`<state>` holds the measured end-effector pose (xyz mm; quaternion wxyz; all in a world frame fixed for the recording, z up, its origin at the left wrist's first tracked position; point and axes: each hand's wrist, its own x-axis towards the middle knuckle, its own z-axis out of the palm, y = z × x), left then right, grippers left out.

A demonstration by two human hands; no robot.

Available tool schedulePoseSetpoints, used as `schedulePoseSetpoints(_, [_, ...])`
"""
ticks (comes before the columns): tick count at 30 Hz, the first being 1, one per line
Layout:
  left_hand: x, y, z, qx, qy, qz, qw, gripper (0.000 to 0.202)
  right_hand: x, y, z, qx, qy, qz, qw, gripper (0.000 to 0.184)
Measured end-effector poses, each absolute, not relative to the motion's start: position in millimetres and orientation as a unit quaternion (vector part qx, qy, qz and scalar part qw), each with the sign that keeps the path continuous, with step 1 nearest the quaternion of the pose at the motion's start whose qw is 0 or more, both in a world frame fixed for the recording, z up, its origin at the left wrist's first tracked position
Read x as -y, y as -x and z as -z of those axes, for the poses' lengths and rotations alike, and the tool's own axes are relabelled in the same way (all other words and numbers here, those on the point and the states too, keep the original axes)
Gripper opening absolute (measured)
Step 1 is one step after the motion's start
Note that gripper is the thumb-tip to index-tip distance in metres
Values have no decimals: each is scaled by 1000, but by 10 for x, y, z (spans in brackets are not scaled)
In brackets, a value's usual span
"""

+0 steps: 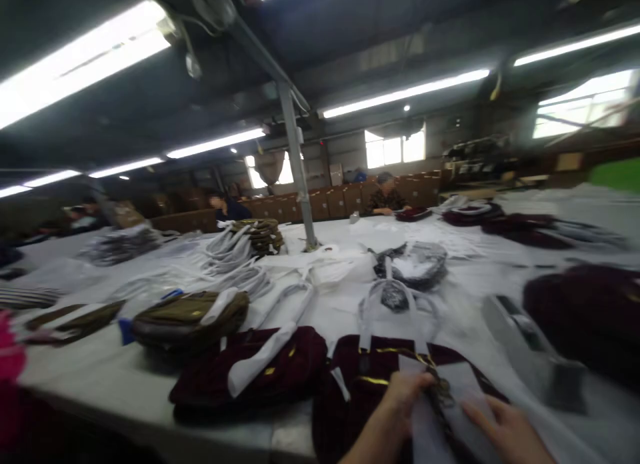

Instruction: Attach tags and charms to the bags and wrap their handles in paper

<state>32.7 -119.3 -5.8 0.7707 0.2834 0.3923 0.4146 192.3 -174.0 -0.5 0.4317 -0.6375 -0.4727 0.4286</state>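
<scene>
A dark maroon handbag (pixel 345 391) lies in front of me, its white-wrapped handles (pixel 390 311) standing up toward the back. My left hand (pixel 400 404) is closed at a white wrapping sheet (pixel 425 424) on the bag's right part. Facing it, my right hand (pixel 505 427) pinches the right side of the white wrapping, its fingers partly smeared. Between both hands runs a dark strap with metal hardware (pixel 442 392); blur hides its details. Left of this bag, touching or nearly touching it, lies a second maroon bag (pixel 300 357) with a white-wrapped handle.
Olive bags (pixel 185 317) lie farther left on the white-covered table (pixel 295 424). A grey tape dispenser (pixel 525 337) stands at right, beside another dark maroon bag (pixel 590 311). A plastic-wrapped bundle (pixel 415 264) and a metal post (pixel 296 164) are behind. A co-worker (pixel 387 194) sits across the table.
</scene>
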Motion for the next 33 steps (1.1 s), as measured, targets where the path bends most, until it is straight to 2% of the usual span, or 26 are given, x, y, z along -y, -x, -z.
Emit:
schedulePoseSetpoints(3, [1235, -353, 18, -371, -285, -402, 787, 33, 1878, -1914, -208, 540, 665, -317, 408, 28])
schedulePoseSetpoints(8, [1237, -338, 75, -354, -298, -397, 793, 37, 1875, -1642, -363, 608, 693, -155, 354, 30])
schedulePoseSetpoints(13, [1259, -345, 74, -375, -299, -415, 773, 37, 1901, -1479, -264, 675, 687, 4, 270, 30])
schedulePoseSetpoints(18, [1294, -388, 41, -385, -293, -431, 761, 33, 1896, -1407, -32, 724, 642, 138, 212, 19])
schedulePoseSetpoints(20, [1304, -405, 35, -387, -291, -437, 758, 32, 1900, -1386, 45, 728, 633, 172, 200, 13])
schedulePoseSetpoints(24, [1305, -415, 26, -389, -295, -445, 751, 32, 1922, -1350, 131, 717, 641, 213, 174, 29])
schedulePoseSetpoints(29, [1308, -372, -21, -388, -316, -439, 747, 32, 1929, -1292, 171, 704, 646, 265, 133, 30])
schedulePoseSetpoints(33, [1274, -385, -28, -427, -375, -430, 702, 31, 1917, -1196, 137, 706, 640, 285, 106, 38])
